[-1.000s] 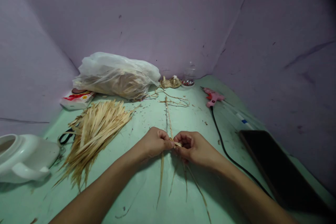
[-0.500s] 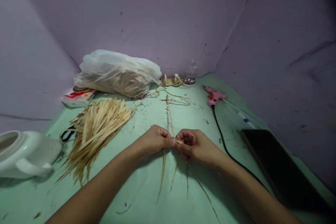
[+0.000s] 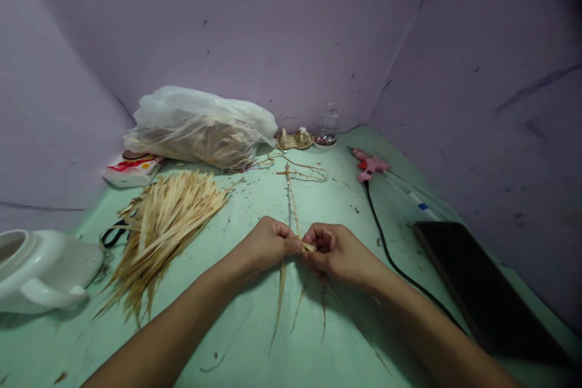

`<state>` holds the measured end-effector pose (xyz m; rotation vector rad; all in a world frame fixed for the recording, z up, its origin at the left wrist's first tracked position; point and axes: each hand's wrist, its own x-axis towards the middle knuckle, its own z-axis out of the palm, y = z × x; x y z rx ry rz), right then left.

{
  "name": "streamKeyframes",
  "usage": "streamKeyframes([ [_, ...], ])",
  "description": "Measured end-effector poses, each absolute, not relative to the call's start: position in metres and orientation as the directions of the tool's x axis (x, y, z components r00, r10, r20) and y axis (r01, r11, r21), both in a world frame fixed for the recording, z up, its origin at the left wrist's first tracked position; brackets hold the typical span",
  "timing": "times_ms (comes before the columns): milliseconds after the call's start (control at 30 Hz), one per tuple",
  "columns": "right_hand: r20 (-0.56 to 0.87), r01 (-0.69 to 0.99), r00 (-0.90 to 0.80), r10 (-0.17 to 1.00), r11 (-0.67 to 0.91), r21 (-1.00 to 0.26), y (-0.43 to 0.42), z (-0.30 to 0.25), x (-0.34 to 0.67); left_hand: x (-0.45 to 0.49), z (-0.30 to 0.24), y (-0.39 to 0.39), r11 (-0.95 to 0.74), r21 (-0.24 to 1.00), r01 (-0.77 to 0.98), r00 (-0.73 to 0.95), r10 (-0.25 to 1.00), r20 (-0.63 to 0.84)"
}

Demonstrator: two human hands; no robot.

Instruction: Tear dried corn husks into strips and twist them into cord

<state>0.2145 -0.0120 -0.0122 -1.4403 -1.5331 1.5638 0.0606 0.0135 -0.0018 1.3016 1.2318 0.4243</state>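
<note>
A thin plaited straw cord (image 3: 293, 200) runs from the middle of the table toward me, its near end pinched between my two hands. My left hand (image 3: 271, 242) is closed on that end with thumb and forefinger. Close beside it, my right hand (image 3: 334, 251) is closed on a pale, flattened straw strip (image 3: 308, 247). Several loose strand ends hang below the fingers and fan out over the table. The exact crossing of strands is hidden by my fingertips. To the left lies a bundle of dry straw strips (image 3: 170, 224).
A plastic bag of straw (image 3: 204, 127), a small box (image 3: 133, 171), a woven straw piece (image 3: 295, 139) and a bead container (image 3: 325, 138) stand at the back. On the right are a pink glue gun (image 3: 370, 165), its cord and a dark phone (image 3: 482, 291). A white pot (image 3: 45, 270) lies left.
The straw strip at my right fingertips has turned and shows wider. One loose strand under my right hand has swung outward. The whole view has shifted slightly.
</note>
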Motion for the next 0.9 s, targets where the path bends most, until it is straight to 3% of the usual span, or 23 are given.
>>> streamKeyframes([
  [133, -0.219, 0.505, -0.277, 0.936, -0.051, -0.861, -0.015, -0.008, 0.216, 0.063, -0.007, 0.012, 0.252, 0.874, 0.416, 0.310, 0.864, -0.397],
  [300, -0.094, 0.831, -0.174, 0.980, 0.095, -0.548, -0.025, 0.001, 0.212, 0.068, -0.010, 0.009, 0.274, 0.842, 0.465, 0.233, 0.880, -0.415],
  [433, -0.072, 0.913, -0.150, 0.986, 0.111, -0.393, -0.037, 0.007, 0.202, 0.072, -0.006, 0.006, 0.375, 0.856, 0.356, 0.196, 0.866, -0.461],
  [633, -0.101, 0.952, -0.257, 0.961, 0.233, -0.200, -0.053, 0.001, 0.185, 0.076, -0.001, 0.002, 0.473, 0.834, 0.282, 0.142, 0.840, -0.524],
  [767, -0.138, 0.942, -0.281, 0.950, 0.245, -0.231, -0.058, -0.002, 0.178, 0.076, -0.005, 0.002, 0.442, 0.858, 0.263, 0.189, 0.848, -0.495],
  [900, -0.252, 0.829, -0.397, 0.883, 0.227, -0.511, -0.056, 0.013, 0.192, 0.071, -0.002, 0.004, 0.373, 0.856, 0.358, 0.236, 0.851, -0.469],
])
